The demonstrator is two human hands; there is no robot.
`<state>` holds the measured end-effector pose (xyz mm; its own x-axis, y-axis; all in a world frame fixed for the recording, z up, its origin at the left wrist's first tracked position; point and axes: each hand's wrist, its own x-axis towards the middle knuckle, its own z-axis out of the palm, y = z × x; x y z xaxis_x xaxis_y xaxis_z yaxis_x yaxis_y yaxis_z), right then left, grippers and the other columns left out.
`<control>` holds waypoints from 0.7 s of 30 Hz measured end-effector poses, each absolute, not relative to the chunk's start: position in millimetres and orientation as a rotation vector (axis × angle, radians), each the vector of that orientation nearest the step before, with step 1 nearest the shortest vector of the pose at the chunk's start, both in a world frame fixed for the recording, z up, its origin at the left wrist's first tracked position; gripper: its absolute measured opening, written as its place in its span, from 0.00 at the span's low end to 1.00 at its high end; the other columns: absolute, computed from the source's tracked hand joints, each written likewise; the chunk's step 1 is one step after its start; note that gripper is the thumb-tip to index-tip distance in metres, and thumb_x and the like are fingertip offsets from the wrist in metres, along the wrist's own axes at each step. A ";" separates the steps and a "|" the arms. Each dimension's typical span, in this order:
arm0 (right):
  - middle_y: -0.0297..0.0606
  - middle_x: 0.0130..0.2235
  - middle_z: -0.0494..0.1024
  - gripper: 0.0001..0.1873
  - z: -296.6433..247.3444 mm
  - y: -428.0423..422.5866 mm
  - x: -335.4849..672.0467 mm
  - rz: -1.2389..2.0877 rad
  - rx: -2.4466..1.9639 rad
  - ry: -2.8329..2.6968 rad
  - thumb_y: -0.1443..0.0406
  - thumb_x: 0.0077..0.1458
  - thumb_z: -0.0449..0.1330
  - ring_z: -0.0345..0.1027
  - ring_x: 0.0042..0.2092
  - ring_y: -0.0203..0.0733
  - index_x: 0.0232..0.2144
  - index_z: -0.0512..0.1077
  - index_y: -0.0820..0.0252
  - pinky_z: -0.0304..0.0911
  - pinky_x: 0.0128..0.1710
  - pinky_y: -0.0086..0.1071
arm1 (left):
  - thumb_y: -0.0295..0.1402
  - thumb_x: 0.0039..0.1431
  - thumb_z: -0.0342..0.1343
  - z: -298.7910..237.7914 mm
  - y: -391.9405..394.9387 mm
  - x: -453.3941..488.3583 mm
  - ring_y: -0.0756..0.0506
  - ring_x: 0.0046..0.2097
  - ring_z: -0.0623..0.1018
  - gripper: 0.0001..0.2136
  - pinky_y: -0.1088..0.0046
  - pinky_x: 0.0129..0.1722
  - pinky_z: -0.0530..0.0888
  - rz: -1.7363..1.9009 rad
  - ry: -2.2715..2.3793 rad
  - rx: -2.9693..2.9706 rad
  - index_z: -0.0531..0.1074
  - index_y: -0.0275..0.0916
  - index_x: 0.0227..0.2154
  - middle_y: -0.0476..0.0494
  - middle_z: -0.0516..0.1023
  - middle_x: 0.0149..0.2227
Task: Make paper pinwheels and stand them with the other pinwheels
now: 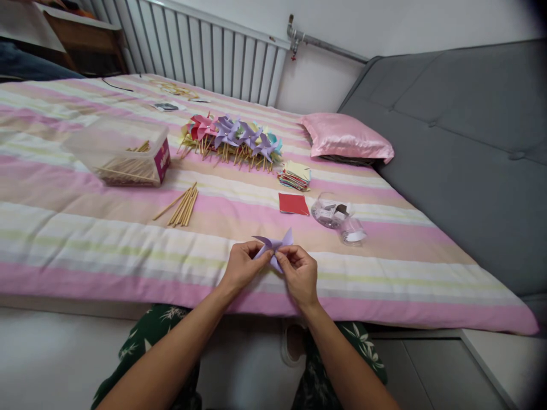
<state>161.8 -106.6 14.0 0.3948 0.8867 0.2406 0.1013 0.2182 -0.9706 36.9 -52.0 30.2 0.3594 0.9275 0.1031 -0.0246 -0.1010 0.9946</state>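
A lilac paper pinwheel [277,244] is held over the near edge of the bed between both hands. My left hand [244,263] pinches it from the left, thumb at its centre. From the right, my right hand [300,272] grips it with thumb and fingers pressed together near the middle. Whether a pin sits under the thumbs is too small to make out. Ahead lie a red paper square [293,204], a stack of coloured paper squares [294,175] and two clear round containers, a larger one [329,210] and a smaller one [352,232].
Loose wooden sticks [184,206] lie left of my hands, near a clear plastic box [160,149] holding more sticks. Several finished pinwheels [233,136] are heaped farther back. A pink pillow [348,136] rests by the grey headboard [448,125]. A radiator [205,51] lines the wall.
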 end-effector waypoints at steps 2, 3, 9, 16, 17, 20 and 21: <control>0.33 0.28 0.73 0.06 13.2 -106.1 161.8 0.691 -1.248 -1.039 0.63 0.50 0.62 0.66 0.30 0.35 0.29 0.72 0.61 0.62 0.31 0.29 | 0.38 0.45 0.59 30.4 -52.4 37.3 0.54 0.22 0.61 0.13 0.77 0.23 0.58 1.006 0.887 1.437 0.66 0.35 0.15 0.53 0.62 0.17; 0.34 0.28 0.73 0.06 13.0 -106.0 161.6 0.685 -1.249 -1.040 0.63 0.50 0.62 0.67 0.30 0.35 0.29 0.72 0.61 0.63 0.31 0.29 | 0.38 0.45 0.59 30.5 -52.6 37.5 0.54 0.22 0.61 0.13 0.78 0.23 0.58 1.006 0.894 1.433 0.67 0.35 0.15 0.53 0.63 0.17; 0.34 0.28 0.73 0.07 11.9 -105.8 160.4 0.671 -1.268 -1.036 0.62 0.50 0.61 0.66 0.29 0.35 0.29 0.72 0.61 0.63 0.31 0.29 | 0.38 0.45 0.60 27.5 -53.2 38.5 0.53 0.22 0.63 0.13 0.77 0.23 0.60 1.014 0.905 1.414 0.68 0.34 0.16 0.52 0.65 0.17; 0.34 0.28 0.73 0.07 10.7 -104.9 159.6 0.663 -1.278 -1.035 0.62 0.50 0.61 0.66 0.30 0.35 0.29 0.71 0.61 0.63 0.32 0.29 | 0.36 0.45 0.60 22.0 -53.6 39.2 0.53 0.22 0.64 0.12 0.78 0.22 0.60 1.023 0.914 1.399 0.69 0.34 0.16 0.51 0.66 0.17; 0.33 0.28 0.73 0.07 10.6 -104.9 159.4 0.660 -1.278 -1.035 0.62 0.50 0.61 0.65 0.30 0.35 0.29 0.71 0.61 0.62 0.32 0.29 | 0.36 0.45 0.60 21.7 -53.6 39.3 0.53 0.22 0.64 0.12 0.78 0.22 0.60 1.024 0.912 1.395 0.69 0.33 0.17 0.51 0.67 0.18; 0.33 0.27 0.72 0.06 10.4 -104.9 159.0 0.653 -1.276 -1.037 0.63 0.50 0.61 0.65 0.30 0.35 0.30 0.71 0.61 0.62 0.32 0.29 | 0.37 0.45 0.60 21.2 -53.4 39.6 0.54 0.22 0.64 0.12 0.78 0.22 0.60 1.026 0.909 1.389 0.69 0.33 0.17 0.51 0.67 0.18; 0.33 0.27 0.72 0.06 10.5 -104.9 158.9 0.652 -1.276 -1.038 0.63 0.50 0.61 0.65 0.30 0.35 0.30 0.71 0.61 0.62 0.32 0.29 | 0.37 0.45 0.60 21.0 -53.3 39.7 0.54 0.22 0.64 0.12 0.78 0.22 0.60 1.028 0.907 1.390 0.68 0.34 0.16 0.52 0.66 0.17</control>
<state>158.9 -104.9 10.5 0.4253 0.8679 0.2568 0.1451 0.2147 -0.9659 39.7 -53.3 21.0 0.3234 0.9426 0.0831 -0.0344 -0.0761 0.9965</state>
